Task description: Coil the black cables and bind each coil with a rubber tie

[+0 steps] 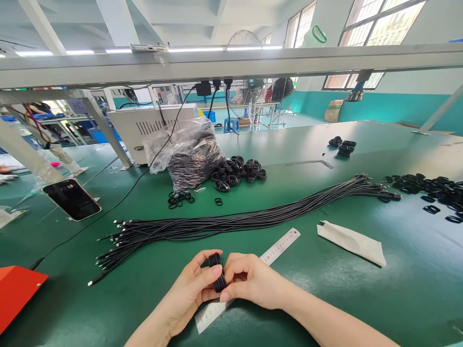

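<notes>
A small, tightly coiled black cable (217, 273) is held above the green table near its front edge. My left hand (193, 284) grips it from the left, thumb across the front of the loops. From the right, my right hand (253, 279) closes its bent fingers on the coil's edge; its fingertips are partly hidden. Under both hands lies a steel ruler (280, 246), slanting up to the right. Beyond them a long bundle of straight black cables (231, 222) stretches across the table, with metal plugs showing at its left end.
Coiled cables (238, 172) are heaped beside a plastic bag (195, 159). Black rings (434, 188) lie at right, near a folded white strip (352, 243). A phone (72, 198) leans at left, above an orange-red box (20, 294). A metal beam (231, 62) crosses overhead.
</notes>
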Available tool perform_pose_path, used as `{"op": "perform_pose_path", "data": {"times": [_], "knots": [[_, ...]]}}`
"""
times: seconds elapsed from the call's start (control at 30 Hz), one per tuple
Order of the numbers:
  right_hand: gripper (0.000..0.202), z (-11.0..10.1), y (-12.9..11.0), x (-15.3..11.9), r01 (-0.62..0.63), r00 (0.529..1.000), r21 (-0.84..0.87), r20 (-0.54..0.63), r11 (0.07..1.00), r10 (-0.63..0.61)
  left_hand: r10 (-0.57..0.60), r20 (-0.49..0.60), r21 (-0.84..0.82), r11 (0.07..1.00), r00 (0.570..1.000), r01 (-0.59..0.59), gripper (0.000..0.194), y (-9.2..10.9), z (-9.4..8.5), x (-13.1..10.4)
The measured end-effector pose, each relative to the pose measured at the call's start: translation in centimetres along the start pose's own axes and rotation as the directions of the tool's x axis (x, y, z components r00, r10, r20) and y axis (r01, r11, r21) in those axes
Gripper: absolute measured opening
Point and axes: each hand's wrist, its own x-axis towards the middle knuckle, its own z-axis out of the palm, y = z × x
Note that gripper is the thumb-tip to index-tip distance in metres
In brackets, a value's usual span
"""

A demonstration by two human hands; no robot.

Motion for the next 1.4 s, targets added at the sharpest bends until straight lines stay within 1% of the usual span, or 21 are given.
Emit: {"op": "perform_pose_path", "data": {"times": [0.1,0.17,0.27,0.4,0.5,0.6,0.63,0.7,0.77,0.8,0.87,0.93,1.03,1.1,1.17,1.23,1.27,1.3,1.33,1.37,1.4], "knots": [[0.03,-0.9,-0.6,-0.2,0.006,0.994,0.012,0.108,1.0,-0.007,0.007,0.065,-0.015,1.0,0.998,-0.006,0.047,0.1,0.0,-0.1],[0.025,-1.3,-0.8,-0.2,0.012,0.99,0.014,0.14,1.0,-0.014,0.012,0.08,-0.02,1.0,0.997,-0.01,0.051,0.2,0.0,-0.2],[0.023,-1.4,-0.8,-0.2,-0.002,0.992,0.009,0.124,1.0,0.001,0.006,0.078,0.007,1.0,0.997,-0.006,0.057,0.2,-0.1,-0.2],[0.025,-0.9,-0.5,-0.2,-0.071,0.992,-0.035,0.103,0.997,0.074,-0.009,0.075,0.07,0.998,0.997,0.004,0.06,-0.2,-0.4,0.0],[0.026,-0.8,-0.7,-0.4,-0.117,0.986,-0.063,0.11,0.991,0.124,-0.011,0.103,0.062,0.998,0.995,0.005,0.057,-0.2,-0.4,0.0],[0.028,-1.3,-1.5,-0.7,-0.104,0.986,-0.017,0.128,0.994,0.105,-0.031,0.151,0.006,1.0,0.988,0.03,0.05,0.2,-0.4,-0.3],[0.03,-1.6,-1.9,-0.7,-0.091,0.99,-0.001,0.105,0.996,0.09,-0.049,0.171,-0.011,0.999,0.984,0.051,0.047,0.4,-0.3,-0.5],[0.037,-2.1,-2.5,-0.7,-0.047,0.999,-0.011,-0.016,0.999,0.047,-0.086,0.21,-0.045,0.994,0.974,0.098,0.044,0.7,-0.4,-0.7],[0.039,-2.3,-2.7,-0.6,-0.015,0.991,-0.042,-0.136,0.999,0.009,-0.105,0.243,-0.089,0.987,0.964,0.131,0.045,0.7,-0.7,-0.8],[0.039,-2.3,-2.6,-0.5,-0.014,0.987,-0.039,-0.159,0.999,0.008,-0.11,0.259,-0.106,0.984,0.96,0.142,0.047,0.6,-0.9,-0.7],[0.043,-1.8,-2.2,-0.4,-0.042,0.991,0.026,-0.127,0.999,0.045,-0.132,0.3,-0.113,0.978,0.945,0.173,0.052,0.3,-1.2,-0.4],[0.046,-1.1,-1.6,-0.2,-0.091,0.995,0.11,-0.029,0.99,0.095,-0.169,0.331,-0.092,0.973,0.928,0.21,0.06,0.0,-1.3,-0.2],[0.043,0.1,-0.8,-0.2,-0.172,0.984,0.227,0.078,0.959,0.159,-0.193,0.328,-0.068,0.972,0.925,0.227,0.074,0.0,-1.2,0.0],[0.041,0.7,-0.4,-0.3,-0.231,0.973,0.318,0.06,0.92,0.224,-0.174,0.294,-0.055,0.979,0.94,0.199,0.082,0.3,-1.0,0.0],[0.041,1.1,-0.1,-0.3,-0.27,0.958,0.414,0.027,0.869,0.285,-0.127,0.225,-0.019,0.991,0.966,0.135,0.085,0.5,-0.9,-0.1],[0.041,1.2,0.1,-0.4,-0.294,0.945,0.494,0.021,0.818,0.327,0.01,0.117,0.048,0.999,0.993,-0.016,0.078,0.7,-0.8,-0.1],[0.04,1.3,0.1,-0.4,-0.303,0.939,0.524,0.024,0.796,0.342,0.111,0.053,0.096,0.989,0.992,-0.116,0.072,0.7,-0.7,-0.1],[0.04,1.3,0.2,-0.4,-0.309,0.935,0.549,0.024,0.777,0.354,0.219,-0.01,0.147,0.965,0.976,-0.215,0.066,0.7,-0.6,-0.1],[0.039,1.3,0.2,-0.4,-0.31,0.932,0.57,0.023,0.761,0.363,0.313,-0.064,0.191,0.936,0.948,-0.296,0.063,0.7,-0.5,-0.1],[0.038,1.3,0.2,-0.4,-0.313,0.929,0.583,0.025,0.75,0.368,0.376,-0.105,0.219,0.912,0.921,-0.347,0.062,0.6,-0.3,-0.1],[0.038,1.3,0.1,-0.4,-0.318,0.928,0.586,0.032,0.745,0.371,0.401,-0.133,0.23,0.902,0.906,-0.365,0.061,0.6,-0.1,-0.1]]}}
